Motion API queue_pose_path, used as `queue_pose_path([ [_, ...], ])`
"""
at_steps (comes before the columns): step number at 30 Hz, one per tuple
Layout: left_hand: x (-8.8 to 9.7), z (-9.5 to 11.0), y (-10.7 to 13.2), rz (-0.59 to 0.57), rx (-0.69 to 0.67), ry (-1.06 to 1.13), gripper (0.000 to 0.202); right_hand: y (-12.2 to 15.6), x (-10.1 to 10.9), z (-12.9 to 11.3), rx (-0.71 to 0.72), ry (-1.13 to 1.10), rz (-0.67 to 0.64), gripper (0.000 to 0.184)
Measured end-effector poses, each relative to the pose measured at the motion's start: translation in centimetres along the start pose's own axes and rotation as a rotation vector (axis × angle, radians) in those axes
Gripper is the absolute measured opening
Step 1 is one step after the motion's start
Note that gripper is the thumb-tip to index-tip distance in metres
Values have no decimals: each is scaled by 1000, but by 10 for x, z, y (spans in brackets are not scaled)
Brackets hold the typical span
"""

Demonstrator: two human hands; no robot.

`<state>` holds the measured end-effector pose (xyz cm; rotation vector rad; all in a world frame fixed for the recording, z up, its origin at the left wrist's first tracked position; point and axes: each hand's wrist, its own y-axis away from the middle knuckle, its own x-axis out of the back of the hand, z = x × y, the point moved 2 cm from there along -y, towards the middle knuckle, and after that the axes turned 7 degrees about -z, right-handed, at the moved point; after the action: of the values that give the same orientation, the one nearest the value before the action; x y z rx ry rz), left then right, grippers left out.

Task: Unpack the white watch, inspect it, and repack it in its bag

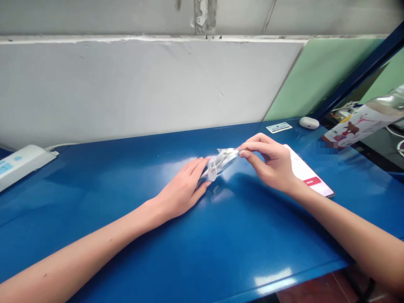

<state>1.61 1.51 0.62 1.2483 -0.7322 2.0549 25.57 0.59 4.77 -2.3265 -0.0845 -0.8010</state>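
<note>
A white power strip lies far left on the blue table. The left hand rests with its fingers straight against the left end of a small clear packet; whether it pinches it is unclear. The right hand pinches the packet's right end, holding it just above the table's middle. The packet looks unopened, with a blurred metal part inside. A phone lies partly hidden behind that hand.
</note>
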Motion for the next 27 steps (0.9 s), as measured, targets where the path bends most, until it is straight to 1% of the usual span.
queue_pose_path([
  [2,-1,-2,1,11,18,-5,52,-1,0,0,-60,-124,-1,11],
  [4,-2,-4,1,36,18,-12,58,-3,0,0,-122,-236,-30,13],
  [9,-2,-6,1,114,-43,-36,86,-5,-3,7,-289,-485,-133,19],
  [13,-1,-3,1,123,-15,-20,88,-3,-6,17,-392,-653,-170,18],
  [16,2,0,1,93,-8,-19,90,-2,-8,21,-453,-637,-190,20],
  [21,6,7,2,-11,-96,-46,97,0,-14,22,-580,-567,-213,25],
  [25,5,5,3,-14,-100,-31,110,2,-20,21,-622,-576,-209,24],
  [27,2,2,4,-34,-95,-9,118,2,-23,20,-628,-581,-209,25],
])
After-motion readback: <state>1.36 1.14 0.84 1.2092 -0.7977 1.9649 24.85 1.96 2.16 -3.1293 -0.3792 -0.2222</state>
